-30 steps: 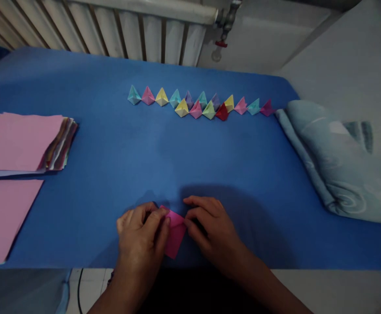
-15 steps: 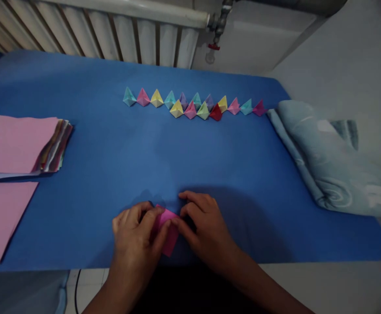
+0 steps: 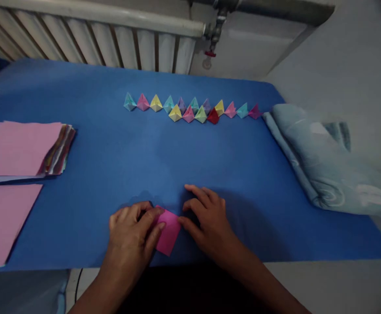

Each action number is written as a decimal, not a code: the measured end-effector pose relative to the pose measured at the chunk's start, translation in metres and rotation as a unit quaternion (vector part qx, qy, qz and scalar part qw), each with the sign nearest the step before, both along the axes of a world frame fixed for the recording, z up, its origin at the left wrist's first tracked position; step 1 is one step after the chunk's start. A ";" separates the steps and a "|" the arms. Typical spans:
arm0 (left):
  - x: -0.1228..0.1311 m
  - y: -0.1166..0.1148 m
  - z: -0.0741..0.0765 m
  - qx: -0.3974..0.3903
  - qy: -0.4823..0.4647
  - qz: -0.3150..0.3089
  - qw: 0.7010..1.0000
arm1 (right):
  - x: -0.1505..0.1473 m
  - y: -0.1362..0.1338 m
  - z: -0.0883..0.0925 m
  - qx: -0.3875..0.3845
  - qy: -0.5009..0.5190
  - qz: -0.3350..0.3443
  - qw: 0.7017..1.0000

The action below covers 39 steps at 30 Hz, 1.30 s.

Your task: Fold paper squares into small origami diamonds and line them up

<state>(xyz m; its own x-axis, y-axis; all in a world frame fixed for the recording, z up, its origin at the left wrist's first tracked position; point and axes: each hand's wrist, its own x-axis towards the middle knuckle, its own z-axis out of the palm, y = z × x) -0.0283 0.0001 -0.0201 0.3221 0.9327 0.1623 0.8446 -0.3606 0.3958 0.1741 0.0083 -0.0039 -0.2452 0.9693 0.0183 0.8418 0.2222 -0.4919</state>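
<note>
A small folded square of bright pink paper (image 3: pixel 168 233) lies near the front edge of the blue table. My left hand (image 3: pixel 132 226) grips its left side, thumb on top and the curled fingers partly hiding that edge. At the paper's upper right corner is the thumb tip of my right hand (image 3: pixel 207 218). The other fingers of that hand are apart and bent over the tabletop, with nothing between them. Farther back, several small folded paper pieces (image 3: pixel 188 114) in yellow, pink, blue, green, purple and red stand in two staggered rows.
Stacked coloured paper (image 3: pixel 23 148) with pink on top lies at the left, above more pink sheets (image 3: pixel 9 222). A folded grey-green cloth (image 3: pixel 321 161) rests on the right of the blue table (image 3: pixel 118 152). Behind are a radiator (image 3: pixel 121 48) and a red-handled valve (image 3: pixel 210 54).
My right hand has moved slightly right and its fingers have spread from the paper. My left thumb has drawn back left, so more of the pink square shows. The view has shifted a little.
</note>
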 end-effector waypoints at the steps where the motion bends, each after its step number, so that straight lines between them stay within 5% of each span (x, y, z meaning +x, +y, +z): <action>1: 0.000 0.001 0.001 -0.009 0.001 -0.004 1.000 | 0.001 0.000 0.000 0.003 0.004 -0.002 1.000; 8: -0.001 0.003 0.006 -0.030 -0.006 -0.015 0.999 | -0.002 -0.004 -0.004 0.052 0.094 -0.034 0.994; 14: -0.001 0.004 0.009 -0.050 -0.026 -0.002 0.998 | -0.018 -0.008 -0.009 0.080 0.092 0.038 0.992; 18: -0.009 0.006 0.011 -0.080 -0.100 -0.006 0.992 | -0.021 -0.006 -0.011 0.082 0.078 0.033 0.993; 23: -0.019 0.003 0.007 -0.064 -0.186 0.061 0.979 | -0.018 -0.006 -0.012 0.077 0.087 0.041 0.992; 39: -0.001 0.004 0.003 -0.005 -0.065 0.042 0.997 | -0.016 -0.006 -0.007 0.050 0.099 0.050 0.993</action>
